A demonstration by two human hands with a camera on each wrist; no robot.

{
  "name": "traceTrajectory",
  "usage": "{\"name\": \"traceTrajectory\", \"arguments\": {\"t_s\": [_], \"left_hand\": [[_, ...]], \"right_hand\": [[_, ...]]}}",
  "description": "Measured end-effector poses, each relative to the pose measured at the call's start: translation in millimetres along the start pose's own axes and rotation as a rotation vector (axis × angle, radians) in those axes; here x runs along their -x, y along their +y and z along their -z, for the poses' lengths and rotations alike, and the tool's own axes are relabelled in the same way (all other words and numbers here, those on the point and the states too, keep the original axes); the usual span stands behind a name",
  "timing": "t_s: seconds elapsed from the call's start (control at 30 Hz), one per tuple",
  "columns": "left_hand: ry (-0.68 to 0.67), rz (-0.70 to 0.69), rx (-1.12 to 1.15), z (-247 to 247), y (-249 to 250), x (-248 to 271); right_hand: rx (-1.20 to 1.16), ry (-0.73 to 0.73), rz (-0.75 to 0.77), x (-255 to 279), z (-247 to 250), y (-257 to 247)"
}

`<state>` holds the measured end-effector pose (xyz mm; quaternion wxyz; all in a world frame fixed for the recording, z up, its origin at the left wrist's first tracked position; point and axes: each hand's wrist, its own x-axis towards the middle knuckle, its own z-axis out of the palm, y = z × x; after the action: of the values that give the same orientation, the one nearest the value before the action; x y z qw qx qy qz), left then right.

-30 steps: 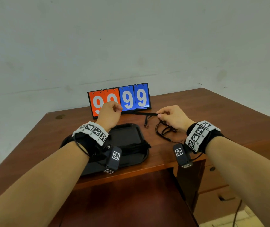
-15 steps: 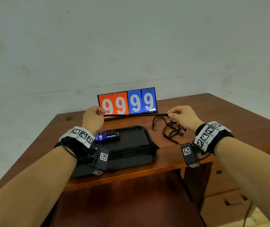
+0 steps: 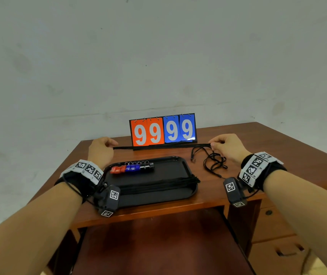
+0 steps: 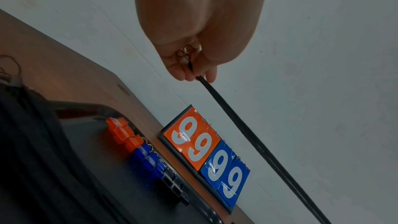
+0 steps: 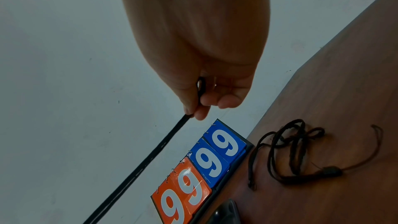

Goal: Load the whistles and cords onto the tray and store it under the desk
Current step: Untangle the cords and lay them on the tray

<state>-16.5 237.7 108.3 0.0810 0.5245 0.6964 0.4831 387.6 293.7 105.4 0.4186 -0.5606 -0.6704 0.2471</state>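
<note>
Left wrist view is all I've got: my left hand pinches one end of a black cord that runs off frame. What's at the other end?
Observer: Your right hand pinches it; the black cord runs straight between both hands.
Operator: Any cords not on the tray?
Observer: Yes, a tangle of loose cords lies on the desk, right of the tray, below your right hand.
Operator: Are the loaded ones fully inside the tray?
Observer: Not quite. The cord bundle lies across the tray and its end pokes past the right rim.
</note>
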Motion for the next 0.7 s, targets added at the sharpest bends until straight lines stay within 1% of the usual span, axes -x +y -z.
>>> {"name": "traceTrajectory", "arguments": {"t_s": [0.17,0.37,0.5,0.7], "left_hand": [[0.010,0.003,0.003,20.2,-12.5,2.9],[0.008,0.037,-0.034,43.7,-37.4,8.6],[-0.035,0.026,-0.068,55.3,-50.1,15.3],[-0.120,-0.004,-0.159,68.9,-65.6,32.3]], "right_hand": [[-0.061,-0.023,-0.063,8.5,-8.6,-5.3],[-0.082,-0.038,-0.063,15.4,-24.1,-10.4],[-0.063,-0.071,-0.042,21.2,-36.4,-14.4],[-0.038,-0.124,-0.061,32.4,-53.1,-17.3]]}}
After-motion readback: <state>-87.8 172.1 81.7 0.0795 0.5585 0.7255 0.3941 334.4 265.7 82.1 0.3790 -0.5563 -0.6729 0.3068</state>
